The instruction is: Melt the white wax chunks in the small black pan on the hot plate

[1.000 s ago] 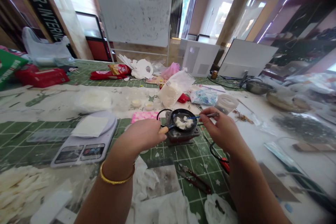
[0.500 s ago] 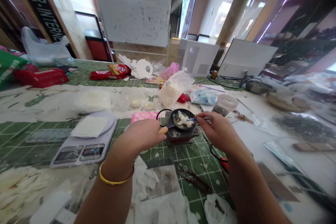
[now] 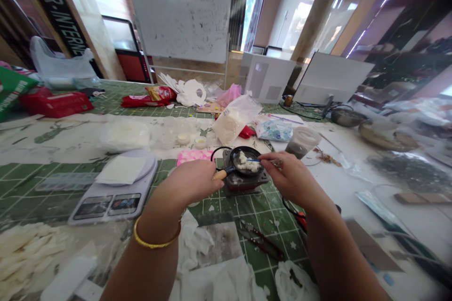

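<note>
A small black frying pan (image 3: pixel 232 156) sits on a dark little hot plate (image 3: pixel 243 187), with white lumpy stuff (image 3: pixel 246 163) inside it. My left hand (image 3: pixel 192 179) is closed round the pan's handle, whose wooden end (image 3: pixel 219 175) shows past the fingers. At the pan's right side, my right hand (image 3: pixel 286 171) pinches a thin blue stick (image 3: pixel 253 160). The stick's far end reaches into the white lumps; its exact kind is too small to make out.
To the left stands a white kitchen scale (image 3: pixel 116 188) with paper on top. Snips (image 3: pixel 261 240) lie in front of the hot plate beside white tissues (image 3: pixel 226 277). Behind it are a pink mold (image 3: pixel 194 156), a bag of white material (image 3: pixel 233 120) and a plastic cup (image 3: pixel 302 141).
My right hand has shifted slightly left and down, bringing the stick farther over the pan. The white lumps have been moved a little. My left hand stays on the handle.
</note>
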`<state>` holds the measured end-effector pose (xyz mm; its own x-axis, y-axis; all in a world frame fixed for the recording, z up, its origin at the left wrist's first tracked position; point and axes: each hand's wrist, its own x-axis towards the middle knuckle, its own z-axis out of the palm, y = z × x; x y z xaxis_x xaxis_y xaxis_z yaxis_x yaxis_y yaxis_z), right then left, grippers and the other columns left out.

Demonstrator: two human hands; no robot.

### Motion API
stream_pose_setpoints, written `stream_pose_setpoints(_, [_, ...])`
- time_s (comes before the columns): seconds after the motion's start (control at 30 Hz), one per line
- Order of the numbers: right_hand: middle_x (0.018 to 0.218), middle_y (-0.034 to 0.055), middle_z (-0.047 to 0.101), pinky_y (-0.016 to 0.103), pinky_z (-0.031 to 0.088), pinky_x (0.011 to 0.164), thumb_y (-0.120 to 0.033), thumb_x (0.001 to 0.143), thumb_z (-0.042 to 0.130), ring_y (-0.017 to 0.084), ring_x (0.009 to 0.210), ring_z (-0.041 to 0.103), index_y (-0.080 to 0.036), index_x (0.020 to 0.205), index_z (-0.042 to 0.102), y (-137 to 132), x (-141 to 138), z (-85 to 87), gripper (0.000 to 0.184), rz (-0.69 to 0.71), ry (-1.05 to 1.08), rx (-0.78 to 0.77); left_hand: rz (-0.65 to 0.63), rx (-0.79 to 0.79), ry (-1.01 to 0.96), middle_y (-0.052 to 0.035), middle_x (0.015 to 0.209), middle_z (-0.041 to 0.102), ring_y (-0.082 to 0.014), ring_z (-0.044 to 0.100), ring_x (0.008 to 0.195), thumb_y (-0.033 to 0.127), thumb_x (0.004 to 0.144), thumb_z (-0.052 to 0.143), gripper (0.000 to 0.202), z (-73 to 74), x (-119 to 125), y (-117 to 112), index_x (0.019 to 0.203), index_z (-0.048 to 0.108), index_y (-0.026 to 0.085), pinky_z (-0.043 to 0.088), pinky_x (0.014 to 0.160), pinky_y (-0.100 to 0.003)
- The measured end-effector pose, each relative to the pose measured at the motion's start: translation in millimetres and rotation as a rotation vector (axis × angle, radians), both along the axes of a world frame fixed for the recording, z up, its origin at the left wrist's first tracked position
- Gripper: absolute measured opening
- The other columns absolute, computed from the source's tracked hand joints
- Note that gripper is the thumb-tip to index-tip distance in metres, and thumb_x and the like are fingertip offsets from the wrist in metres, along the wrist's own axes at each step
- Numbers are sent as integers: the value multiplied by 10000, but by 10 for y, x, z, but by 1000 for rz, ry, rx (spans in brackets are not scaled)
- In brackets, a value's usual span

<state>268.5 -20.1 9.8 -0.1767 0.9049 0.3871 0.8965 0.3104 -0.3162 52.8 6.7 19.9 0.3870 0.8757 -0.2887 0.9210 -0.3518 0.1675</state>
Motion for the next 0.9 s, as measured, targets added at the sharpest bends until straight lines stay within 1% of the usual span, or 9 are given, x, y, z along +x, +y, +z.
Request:
stream_pose_setpoints(0.07, [857,37,646,286,397,735,-331,831,397,168,829,566,-215,928,628,-21,-15,9,276,22,-6,-30,2,-1,-3,-70,738,626,-188,534,568,527,738,305,429,-2,-5,-2,705,563,185,319,472,-276])
stream_pose_setpoints(0.2, [898,26,633,277,399,734,-339,833,398,156,829,564,-230,959,609,-40,-12,15,268,-24,52,23,-7,11,-6,-67,704,621,-180,523,548,551,746,276,469,-11,-10,-1,676,557,182,304,462,-273])
stream_pose_setpoints(0.33, [855,32,644,283,398,727,-325,832,397,161,813,566,-217,927,624,-25,-9,5,269,9,2,-5,-7,13,-11,-65,703,622,-180,525,547,546,746,282,457,-13,-9,4,673,550,183,300,458,-271])
stream_pose_setpoints(0.47, [876,27,641,275,401,718,-340,833,390,158,810,570,-222,936,620,-25,-10,3,278,-36,33,25,-11,13,-6,-63,706,624,-190,533,559,525,743,298,428,-12,-9,8,668,549,187,309,460,-275])
stream_pose_setpoints(0.63, [856,30,645,283,395,724,-333,835,388,163,813,565,-221,922,631,-32,18,17,281,-13,-27,-23,0,1,3,-71,739,629,-204,547,587,520,735,317,416,2,-4,5,708,567,189,338,481,-284])
stream_pose_setpoints(0.73, [878,30,644,289,394,735,-335,835,389,160,801,567,-224,926,630,-36,36,25,280,-37,-22,-23,-5,-7,7,-78,749,632,-204,550,599,505,731,337,399,6,1,5,711,573,184,349,496,-284])
stream_pose_setpoints(0.9, [887,40,643,282,398,741,-332,835,386,167,849,561,-221,961,624,-23,8,11,290,1,-11,-46,4,4,1,-74,748,632,-188,542,581,519,734,320,418,-11,2,9,715,571,186,338,484,-274])
